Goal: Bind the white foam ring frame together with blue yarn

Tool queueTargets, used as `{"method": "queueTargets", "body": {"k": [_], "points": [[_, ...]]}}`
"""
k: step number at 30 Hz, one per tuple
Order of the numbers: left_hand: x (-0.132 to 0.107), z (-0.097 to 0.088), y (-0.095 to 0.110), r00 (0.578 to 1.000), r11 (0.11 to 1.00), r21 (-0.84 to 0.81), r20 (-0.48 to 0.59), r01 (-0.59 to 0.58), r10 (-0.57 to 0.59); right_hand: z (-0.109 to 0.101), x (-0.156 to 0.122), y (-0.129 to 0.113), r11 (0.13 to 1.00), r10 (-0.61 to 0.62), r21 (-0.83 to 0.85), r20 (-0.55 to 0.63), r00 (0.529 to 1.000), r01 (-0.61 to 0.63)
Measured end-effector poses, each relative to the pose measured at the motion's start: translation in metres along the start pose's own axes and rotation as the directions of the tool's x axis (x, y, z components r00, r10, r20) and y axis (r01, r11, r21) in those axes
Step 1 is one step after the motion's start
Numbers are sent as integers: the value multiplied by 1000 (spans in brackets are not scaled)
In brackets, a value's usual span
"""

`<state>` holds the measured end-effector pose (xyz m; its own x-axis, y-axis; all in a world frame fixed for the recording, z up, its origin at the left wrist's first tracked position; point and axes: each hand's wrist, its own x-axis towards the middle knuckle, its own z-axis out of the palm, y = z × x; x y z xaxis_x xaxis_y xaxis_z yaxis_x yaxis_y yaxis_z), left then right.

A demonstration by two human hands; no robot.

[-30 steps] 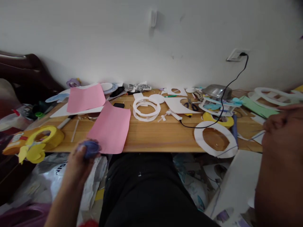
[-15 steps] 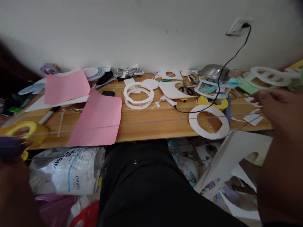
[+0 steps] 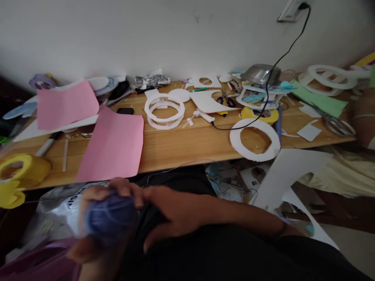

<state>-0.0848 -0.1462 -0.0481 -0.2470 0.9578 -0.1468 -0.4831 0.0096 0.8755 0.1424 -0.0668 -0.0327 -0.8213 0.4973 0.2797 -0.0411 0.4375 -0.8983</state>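
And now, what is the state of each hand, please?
Left hand: closed around a purple yarn ball.
Right hand: thumb spread; cannot tell whether it holds anything.

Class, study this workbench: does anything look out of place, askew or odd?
Yes. The flat white ring overhangs the front edge of the table, and the black cord hangs loosely from the wall socket to the glue gun, a possible snag. The blue-purple ball in the left hand is too blurred to judge.
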Motion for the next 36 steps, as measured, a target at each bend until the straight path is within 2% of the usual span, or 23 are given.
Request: {"method": "queueTargets", "body": {"k": [1,2,3,4,6,8,10,12,14,18,21,22,24,26,27,29,31,33,34,35,36], "points": [[3,35,-3,995,997,-12,72,-72,73,9,5,6,997,-27,82,165,986,14],[5,60,-3,988,996,-33,123,-88,92,15,7,11,993,-4,116,224,975,-23],[6,77,-1,986,994,-67,139,-83,91,17,6,16,991,14,124,234,972,-44],[7,84,1,987,993,-92,138,-72,85,17,2,19,988,35,140,211,977,-66],[9,79,8,994,984,-177,104,5,14,15,-9,23,957,61,280,81,995,-82],[13,63,11,995,941,-327,69,92,-73,14,-21,25,868,88,495,-68,994,-44],[19,48,10,990,861,-489,65,138,-122,15,-29,29,799,139,601,-214,967,18],[25,40,3,987,822,-545,83,163,-141,17,-34,33,798,174,600,-331,927,65],[28,36,-7,973,858,-460,130,230,-191,18,-36,37,809,185,579,-419,889,105],[22,37,-26,913,926,-78,219,369,-345,19,-34,40,818,203,556,-515,832,145],[12,38,-31,876,910,227,269,346,-400,20,-32,37,802,245,588,-485,839,106],[10,37,-31,851,891,319,315,323,-421,19,-32,35,802,258,592,-460,850,77],[8,33,-29,773,855,445,431,268,-466,16,-34,30,813,280,582,-414,866,15],[10,28,-23,700,837,509,522,203,-487,8,-37,25,893,265,446,-417,869,-59],[13,24,-20,679,830,532,548,167,-488,3,-39,23,946,228,312,-429,874,-93],[19,18,-12,672,802,592,561,82,-483,-7,-45,21,990,105,-41,-413,904,-134],[26,11,-7,706,725,689,519,-11,-482,-16,-49,23,929,25,-342,-324,946,-142],[31,5,-6,756,615,783,456,-92,-469,-22,-53,29,836,62,-526,-190,980,-155],[32,2,-6,765,575,809,445,-121,-465,-24,-54,32,796,106,-586,-113,988,-152],[33,0,-7,758,558,817,454,-145,-468,-26,-55,34,770,147,-623,-34,989,-136],[34,-1,-8,734,563,811,481,-163,-480,-29,-54,36,765,179,-634,45,983,-110]]}}
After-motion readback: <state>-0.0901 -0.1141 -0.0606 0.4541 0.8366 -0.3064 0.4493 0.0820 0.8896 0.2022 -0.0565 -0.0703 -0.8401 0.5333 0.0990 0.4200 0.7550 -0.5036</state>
